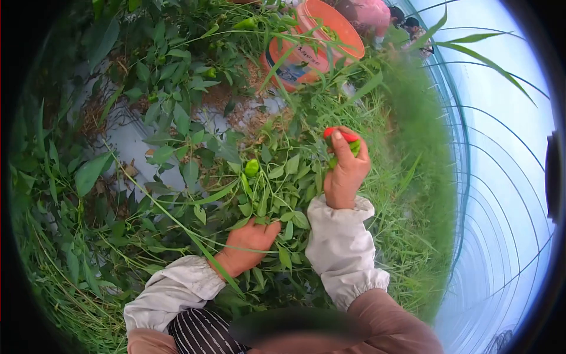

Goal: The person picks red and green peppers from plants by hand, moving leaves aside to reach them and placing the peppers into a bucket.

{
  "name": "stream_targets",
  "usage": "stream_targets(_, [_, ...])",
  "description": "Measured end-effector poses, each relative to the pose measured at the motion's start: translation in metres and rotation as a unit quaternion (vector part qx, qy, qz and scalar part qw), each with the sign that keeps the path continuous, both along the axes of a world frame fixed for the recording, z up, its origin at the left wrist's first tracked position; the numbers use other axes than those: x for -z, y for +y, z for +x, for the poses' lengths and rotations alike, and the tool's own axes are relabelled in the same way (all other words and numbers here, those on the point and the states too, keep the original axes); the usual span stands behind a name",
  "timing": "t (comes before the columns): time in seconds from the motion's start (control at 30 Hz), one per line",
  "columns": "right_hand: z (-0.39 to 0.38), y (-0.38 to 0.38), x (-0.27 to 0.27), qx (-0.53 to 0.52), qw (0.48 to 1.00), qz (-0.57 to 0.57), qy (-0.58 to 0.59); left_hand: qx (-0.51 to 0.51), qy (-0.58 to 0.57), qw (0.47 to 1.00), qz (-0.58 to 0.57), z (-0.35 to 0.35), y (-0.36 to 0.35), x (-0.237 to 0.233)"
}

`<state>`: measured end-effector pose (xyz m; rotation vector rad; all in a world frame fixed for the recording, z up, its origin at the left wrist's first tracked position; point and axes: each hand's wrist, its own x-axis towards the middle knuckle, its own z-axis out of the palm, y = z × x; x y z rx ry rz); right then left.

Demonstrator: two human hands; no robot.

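Observation:
My right hand (345, 177) is closed around a red pepper (340, 133) and at least one green pepper (355, 146), held above the foliage. Lower and to the left, my left hand (250, 243) is curled into a leafy pepper plant (272, 203); its fingers are closed on the stems and partly covered by leaves. Just above that hand, a green pepper (252, 167) hangs on the plant. Pale sleeve covers are on both of my forearms.
An orange bucket (303, 50) with green peppers in it stands tilted among the plants ahead. Beyond it are other people, one in a pink top (368, 16). Tall grass (407, 218) grows along the right, beside the greenhouse's plastic wall (501, 194). White ground film (132, 141) shows at left.

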<state>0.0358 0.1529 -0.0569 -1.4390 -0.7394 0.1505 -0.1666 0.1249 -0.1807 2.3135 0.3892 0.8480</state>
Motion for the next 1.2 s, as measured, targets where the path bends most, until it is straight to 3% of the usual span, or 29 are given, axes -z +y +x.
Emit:
stream_targets(0.03, [-0.001, -0.001, -0.025, 0.033, 0.997, 0.065, -0.032, -0.006, 0.005, 1.000, -0.010, -0.001, 0.001, -0.002])
stream_targets(0.1, [0.005, -0.006, -0.074, -0.006, 0.987, 0.157, -0.025, -0.004, 0.009, 1.000, -0.007, 0.000, 0.000, -0.004])
stream_targets(0.13, [0.006, -0.007, -0.085, -0.001, 0.987, 0.161, -0.027, -0.003, 0.007, 1.000, 0.002, 0.001, 0.002, -0.005])
stream_targets(0.2, [0.011, -0.002, -0.105, -0.095, 0.976, 0.172, 0.098, -0.023, -0.029, 0.999, 0.025, 0.004, 0.005, -0.008])
stream_targets(0.23, [0.024, -0.002, -0.110, -0.121, 0.967, 0.123, 0.186, -0.043, -0.059, 0.997, 0.039, 0.004, 0.005, -0.009])
stream_targets(0.27, [0.044, 0.000, -0.115, -0.120, 0.967, 0.124, 0.186, -0.042, -0.059, 0.997, 0.039, 0.003, 0.005, -0.008])
stream_targets(0.33, [0.100, 0.014, -0.125, -0.070, 0.922, 0.020, 0.380, 0.009, 0.052, 0.999, 0.005, 0.000, 0.001, -0.003])
stream_targets(0.4, [0.195, 0.045, -0.129, -0.163, 0.952, -0.056, 0.253, 0.008, 0.023, 1.000, 0.004, 0.003, 0.000, 0.004])
stream_targets(0.43, [0.128, 0.079, -0.172, -0.043, 0.935, 0.090, 0.339, 0.011, -0.005, 1.000, -0.004, 0.003, -0.002, 0.006])
stream_targets(0.47, [0.145, 0.104, -0.200, -0.048, 0.938, 0.074, 0.335, -0.022, -0.027, 0.999, 0.010, 0.004, -0.002, 0.002])
stream_targets(0.5, [0.178, 0.117, -0.217, -0.073, 0.955, 0.001, 0.287, -0.049, -0.046, 0.997, 0.021, 0.006, -0.002, 0.000])
stream_targets(0.53, [0.219, 0.126, -0.236, -0.042, 0.942, -0.152, 0.296, -0.052, -0.038, 0.998, 0.017, 0.006, -0.004, 0.000])
stream_targets(0.57, [0.215, 0.124, -0.226, -0.032, 0.936, -0.162, 0.310, -0.055, -0.034, 0.998, 0.019, 0.007, -0.002, 0.001])
stream_targets(0.63, [0.182, 0.126, -0.203, -0.217, 0.953, -0.181, 0.112, -0.047, -0.033, 0.998, 0.009, 0.008, -0.001, 0.001])
stream_targets(0.67, [0.164, 0.129, -0.186, -0.312, 0.932, -0.185, 0.010, -0.052, -0.041, 0.998, 0.012, 0.006, -0.002, 0.002])
stream_targets(0.7, [0.097, 0.095, -0.150, -0.316, 0.929, -0.192, 0.014, -0.032, -0.041, 0.999, 0.004, 0.006, -0.001, 0.003])
stream_targets(0.8, [0.022, 0.051, -0.080, -0.298, 0.875, -0.274, -0.265, 0.001, 0.031, 0.999, 0.007, 0.000, -0.002, 0.006])
stream_targets(0.87, [0.000, 0.039, -0.050, -0.293, 0.797, -0.366, -0.382, -0.006, -0.019, 1.000, 0.001, 0.004, -0.004, 0.013])
stream_targets(0.9, [0.005, 0.040, -0.037, -0.290, 0.798, -0.368, -0.379, -0.014, -0.019, 1.000, 0.004, 0.003, -0.003, 0.008])
stream_targets(0.97, [0.029, 0.062, -0.014, -0.232, 0.716, -0.381, -0.537, -0.020, -0.022, 1.000, 0.006, 0.003, -0.004, 0.005])
stream_targets(1.03, [0.050, 0.084, -0.012, -0.144, 0.628, -0.568, -0.513, -0.002, 0.022, 1.000, -0.017, 0.001, -0.004, 0.006])
stream_targets(1.07, [0.065, 0.091, -0.008, -0.143, 0.628, -0.568, -0.513, -0.001, 0.021, 1.000, -0.016, 0.002, -0.004, 0.007])
stream_targets(1.13, [0.093, 0.091, 0.009, -0.218, 0.654, -0.704, -0.173, -0.018, -0.048, 0.999, -0.006, 0.003, -0.004, 0.011])
stream_targets(1.17, [0.095, 0.086, 0.018, -0.220, 0.654, -0.702, -0.175, -0.021, -0.048, 0.999, -0.005, 0.004, -0.005, 0.011])
stream_targets(1.2, [0.097, 0.079, 0.027, -0.222, 0.698, -0.675, -0.092, -0.029, -0.067, 0.997, -0.009, 0.006, -0.006, 0.012])
